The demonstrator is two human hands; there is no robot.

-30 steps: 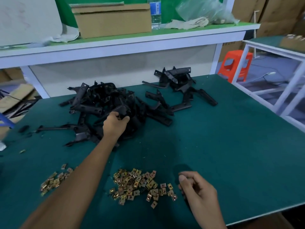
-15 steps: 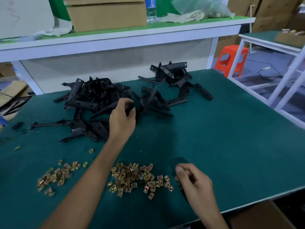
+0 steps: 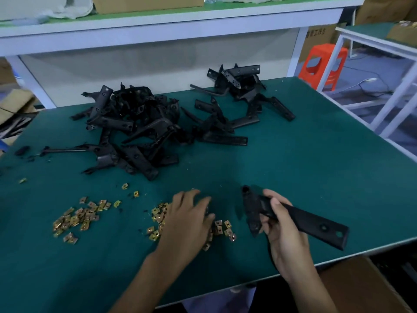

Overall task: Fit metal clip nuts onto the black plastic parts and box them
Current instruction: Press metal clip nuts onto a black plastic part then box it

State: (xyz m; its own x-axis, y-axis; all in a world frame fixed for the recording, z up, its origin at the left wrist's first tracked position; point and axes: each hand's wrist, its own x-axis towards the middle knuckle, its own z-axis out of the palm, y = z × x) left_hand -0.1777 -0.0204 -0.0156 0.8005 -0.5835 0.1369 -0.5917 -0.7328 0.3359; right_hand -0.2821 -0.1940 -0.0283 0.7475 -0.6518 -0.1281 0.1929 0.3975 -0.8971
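Note:
A long black plastic part (image 3: 316, 224) is gripped near its forked end by my right hand (image 3: 284, 231), just above the green table's (image 3: 293, 166) front edge. My left hand (image 3: 189, 220) lies palm down with fingers spread over a pile of brass-coloured clip nuts (image 3: 222, 227), touching them. A second scatter of clip nuts (image 3: 76, 219) lies further left. A heap of black plastic parts (image 3: 135, 129) sits at the middle left, and a smaller heap (image 3: 239, 91) at the back.
An open cardboard box (image 3: 361, 285) stands below the table's front right edge. A white shelf (image 3: 158, 30) runs above the back of the table. An orange stool (image 3: 322, 64) and a white frame (image 3: 394, 91) stand to the right.
My left hand left the heap of black parts and came down onto the clip nuts. A black part is now held by my right hand, which held none before.

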